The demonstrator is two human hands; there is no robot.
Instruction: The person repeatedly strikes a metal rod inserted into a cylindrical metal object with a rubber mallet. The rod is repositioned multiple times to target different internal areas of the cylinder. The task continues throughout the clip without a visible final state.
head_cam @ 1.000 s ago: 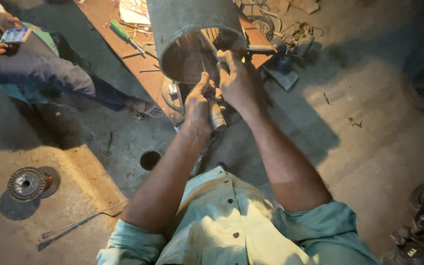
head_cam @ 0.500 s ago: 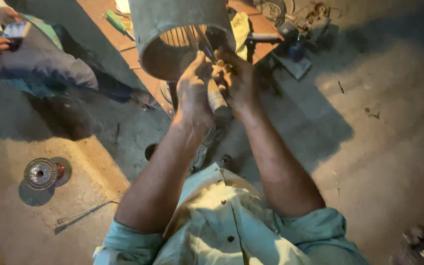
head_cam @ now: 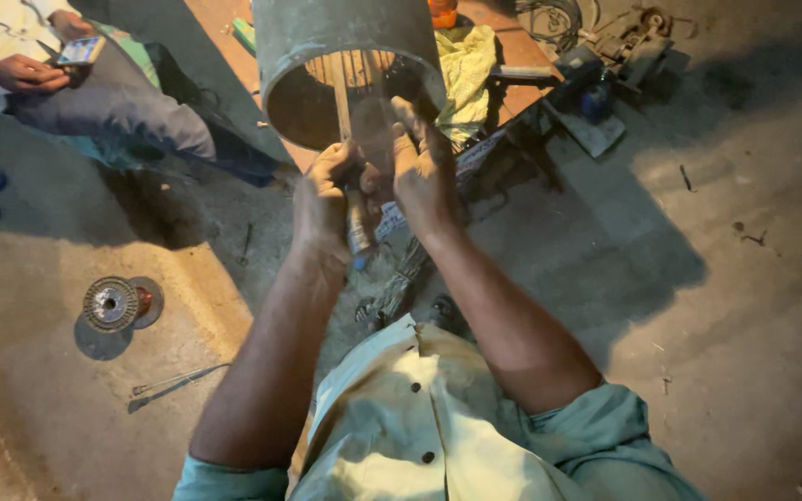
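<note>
Shifted: metal cylinder (head_cam: pixel 345 56) nearer | left hand (head_cam: pixel 327 199) fingers grip wooden-handled tool (head_cam: pixel 356 218) | right hand (head_cam: pixel 424 172) fingers curled on cylinder rim

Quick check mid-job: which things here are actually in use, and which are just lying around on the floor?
In use:
left hand and right hand, both at the mouth of the metal cylinder
wooden-handled tool in the left hand

Lying about:
wire spool
yellow cloth
thin rod
</note>
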